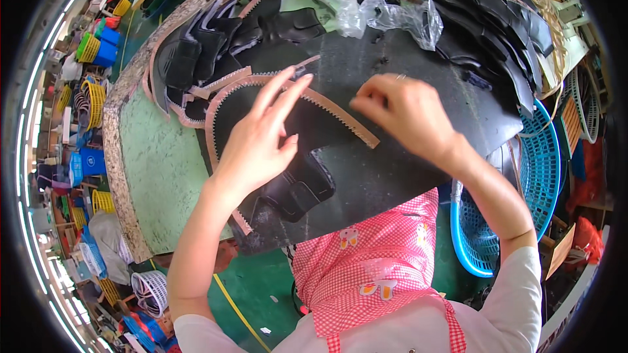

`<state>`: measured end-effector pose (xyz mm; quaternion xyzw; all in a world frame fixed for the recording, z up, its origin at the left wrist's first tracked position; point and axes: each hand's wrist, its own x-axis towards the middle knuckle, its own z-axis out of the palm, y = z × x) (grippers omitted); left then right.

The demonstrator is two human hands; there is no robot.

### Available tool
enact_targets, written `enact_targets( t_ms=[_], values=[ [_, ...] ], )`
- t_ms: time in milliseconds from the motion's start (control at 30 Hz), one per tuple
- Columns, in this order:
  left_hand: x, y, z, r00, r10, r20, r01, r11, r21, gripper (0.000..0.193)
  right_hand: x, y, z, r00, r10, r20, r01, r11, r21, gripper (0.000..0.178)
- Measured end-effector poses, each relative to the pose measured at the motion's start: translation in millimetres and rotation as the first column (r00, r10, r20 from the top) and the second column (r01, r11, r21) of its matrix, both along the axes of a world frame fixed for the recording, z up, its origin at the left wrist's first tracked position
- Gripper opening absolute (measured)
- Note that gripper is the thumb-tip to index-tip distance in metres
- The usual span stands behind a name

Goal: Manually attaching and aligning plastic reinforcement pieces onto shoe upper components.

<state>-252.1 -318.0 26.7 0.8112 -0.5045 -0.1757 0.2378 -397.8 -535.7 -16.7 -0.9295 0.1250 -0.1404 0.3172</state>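
Note:
A black leather-like piece (281,108) lies on the dark work mat (386,176), its curved edge lined with a tan saw-toothed strip (337,114). My left hand (252,140) is over this piece, index and middle fingers stretched out across the strip and thumb apart. It holds nothing. Right of the strip's free end, my right hand (409,111) has its fingers curled and pinched together above the mat. Whatever it may hold is hidden. Below my left hand sits a smaller folded black piece (301,186), partly covered by the wrist.
More black pieces with tan toothed edges (190,59) are piled at the far left. Another stack of black pieces (484,19) stands at the far right, beside crumpled clear plastic (386,3). A blue basket (546,163) is at the right, below the table edge.

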Motion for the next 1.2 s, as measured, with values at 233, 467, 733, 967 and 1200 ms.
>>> enact_targets(
  t_ms=[233,467,733,967,1200],
  values=[
    [16,-16,-27,0.977,-0.202,0.066,0.206,0.976,-0.069,0.070,15,30,12,0.991,0.135,0.001,-0.133,0.980,0.151,0.022],
    [15,5,-63,0.975,-0.077,-0.208,-0.058,0.816,-0.574,0.020,19,36,21,0.976,0.211,-0.046,-0.093,0.603,0.792,0.032],
    [13,9,-67,0.930,-0.186,-0.318,-0.124,0.656,-0.745,0.016,20,38,2,0.993,0.118,0.023,-0.119,0.986,0.113,0.035],
    [18,24,-65,0.919,-0.186,-0.347,-0.138,0.672,-0.727,0.012,20,61,8,0.910,0.394,-0.125,-0.315,0.857,0.409,0.016],
    [-10,34,-17,0.963,0.013,-0.268,-0.047,0.992,-0.119,0.032,1,52,3,0.925,0.317,-0.207,-0.047,0.637,0.769,0.009]
  ],
)
